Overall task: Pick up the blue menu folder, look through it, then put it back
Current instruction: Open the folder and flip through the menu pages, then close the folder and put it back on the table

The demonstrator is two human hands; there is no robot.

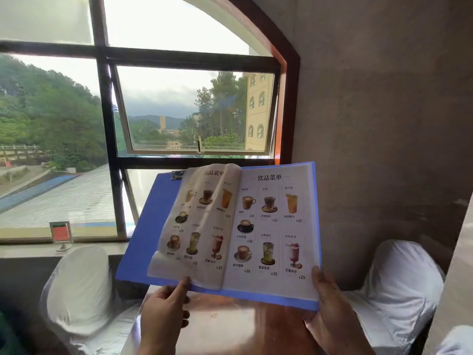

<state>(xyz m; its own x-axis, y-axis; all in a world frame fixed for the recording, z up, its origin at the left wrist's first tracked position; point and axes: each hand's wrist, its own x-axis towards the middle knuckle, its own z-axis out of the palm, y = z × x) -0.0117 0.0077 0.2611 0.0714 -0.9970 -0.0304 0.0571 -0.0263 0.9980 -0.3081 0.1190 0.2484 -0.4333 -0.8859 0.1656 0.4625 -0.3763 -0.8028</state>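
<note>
Folder (143, 226) open, held tilted above table (230, 326), frame centre | left hand (163, 311) at 7 o'clock, fingers pinching loose page (194, 226) at its lower edge | right hand (330, 308) at 5 o'clock, thumb clamped over folder's lower right corner | white-covered chairs (82, 285) at 8 and 4 o'clock.
</note>
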